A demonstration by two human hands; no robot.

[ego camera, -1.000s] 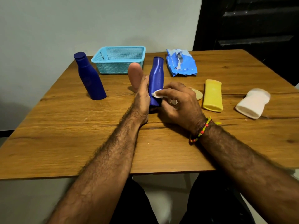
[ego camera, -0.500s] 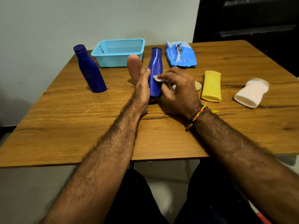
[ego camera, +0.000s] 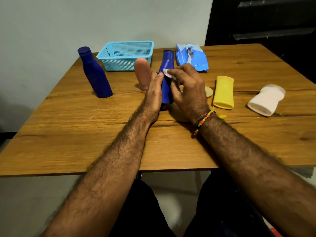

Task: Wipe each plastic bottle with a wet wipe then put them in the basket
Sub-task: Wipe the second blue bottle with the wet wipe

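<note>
No text, brand, number or sign can be read anywhere. The crumpled blue plastic wipe packet (ego camera: pixel 191 57) near the far edge of the wooden table (ego camera: pixel 68 134) carries pale print on its face, but it is too blurred and creased to make out. The light blue perforated plastic basket (ego camera: pixel 125 55) at the far edge has a small dark mark on its inner left wall, also too small to read. The bottles show plain sides.
</note>
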